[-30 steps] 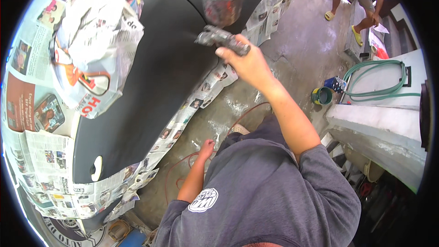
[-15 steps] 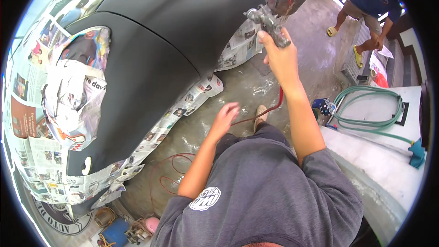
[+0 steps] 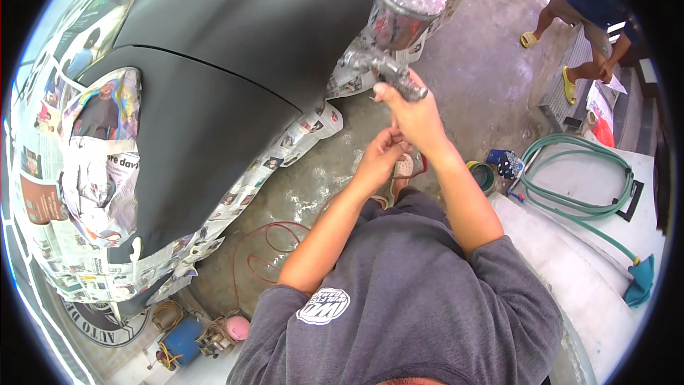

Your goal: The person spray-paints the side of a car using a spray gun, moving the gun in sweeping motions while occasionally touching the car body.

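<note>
My right hand (image 3: pixel 417 115) grips the handle of a metal spray gun (image 3: pixel 388 68) with a paint-spattered clear cup (image 3: pixel 403 14) on top, held up in front of me. My left hand (image 3: pixel 381 157) is raised to just under the right hand, fingers touching the base of the gun's handle. The gun points left toward a matt black car body (image 3: pixel 235 50). Newspaper masking (image 3: pixel 96 164) covers the car's lamp, window and lower edge.
A red air hose (image 3: pixel 260 249) coils on the wet concrete floor. A blue compressor part (image 3: pixel 184 340) sits at the lower left. A green hose (image 3: pixel 577 178) lies on a white ledge. A small bucket (image 3: pixel 483 175) stands by my right arm. Another person's legs (image 3: pixel 570 50) are at the upper right.
My right hand has drawn the spray gun away from the car panel and lifted it toward me. My left hand rose from beside my knee to meet the gun's handle.
</note>
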### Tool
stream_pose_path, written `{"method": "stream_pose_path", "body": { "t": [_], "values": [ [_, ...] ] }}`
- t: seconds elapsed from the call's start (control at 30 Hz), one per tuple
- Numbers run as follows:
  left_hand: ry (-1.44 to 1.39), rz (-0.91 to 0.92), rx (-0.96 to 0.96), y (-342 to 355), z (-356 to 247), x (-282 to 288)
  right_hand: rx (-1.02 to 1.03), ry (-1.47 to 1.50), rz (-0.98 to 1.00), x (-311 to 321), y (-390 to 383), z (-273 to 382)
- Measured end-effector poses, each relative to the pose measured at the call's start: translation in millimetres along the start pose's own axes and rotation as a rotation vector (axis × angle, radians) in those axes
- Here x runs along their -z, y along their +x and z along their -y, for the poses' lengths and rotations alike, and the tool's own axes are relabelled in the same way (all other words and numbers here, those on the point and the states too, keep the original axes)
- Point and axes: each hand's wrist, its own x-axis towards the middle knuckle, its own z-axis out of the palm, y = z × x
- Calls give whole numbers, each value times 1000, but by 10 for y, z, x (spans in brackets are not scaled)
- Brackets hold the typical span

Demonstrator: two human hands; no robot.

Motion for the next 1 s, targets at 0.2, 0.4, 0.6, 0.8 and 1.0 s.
{"method": "stream_pose_path", "body": {
  "t": [0.2, 0.4, 0.6, 0.8, 1.0],
  "values": [
    [136, 2, 100, -215, 323, 193, 151, -128, -322, 448, 339, -9],
    [388, -187, 328, -692, 1193, 1028, 207, -336, -415, 650, 255, -32],
    [749, -346, 352, -1429, 2218, 1917, 385, -556, -20, 624, 57, -451],
    [656, -457, 593, -2046, 2742, 2362, 164, -493, -12, 736, 146, -545],
    [567, -481, 672, -2235, 2792, 2386, 139, -351, -388, 1166, 572, -694]
  ]
}}
